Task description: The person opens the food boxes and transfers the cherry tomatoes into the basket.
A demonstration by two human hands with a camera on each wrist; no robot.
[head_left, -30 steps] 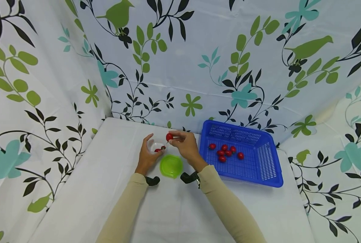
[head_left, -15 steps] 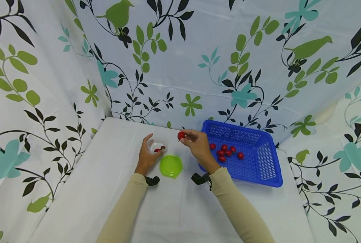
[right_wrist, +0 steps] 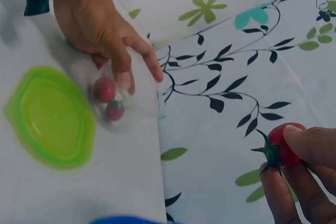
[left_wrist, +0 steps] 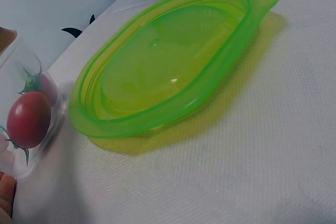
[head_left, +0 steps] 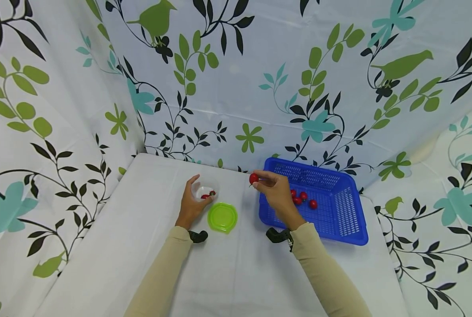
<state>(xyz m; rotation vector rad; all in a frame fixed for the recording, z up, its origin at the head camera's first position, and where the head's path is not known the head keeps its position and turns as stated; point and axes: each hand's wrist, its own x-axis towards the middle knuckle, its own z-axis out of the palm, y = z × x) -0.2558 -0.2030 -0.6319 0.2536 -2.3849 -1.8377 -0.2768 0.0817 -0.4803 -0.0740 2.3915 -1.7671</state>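
My right hand (head_left: 277,193) pinches a red cherry tomato (head_left: 253,178) between thumb and fingers. It is held up beside the left rim of the blue basket (head_left: 344,213); in the right wrist view the tomato's green stalk points away from the thumb. On the table to the left, my left hand (head_left: 190,203) grips a small clear plastic container (right_wrist: 139,85), fingers and thumb around its sides. Inside it lie two cherry tomatoes (left_wrist: 29,120), one partly behind the other in the left wrist view. A green plastic lid (head_left: 222,217) lies on the table just in front of the container.
Several cherry tomatoes (head_left: 313,204) lie in the basket, some hidden behind my right hand. A white cloth covers the table (head_left: 228,268). Behind its back edge hangs a patterned curtain (head_left: 236,101).
My right hand has moved right with the cherry tomato, away from the container and over toward the basket's left side. My left hand has stayed around the container.
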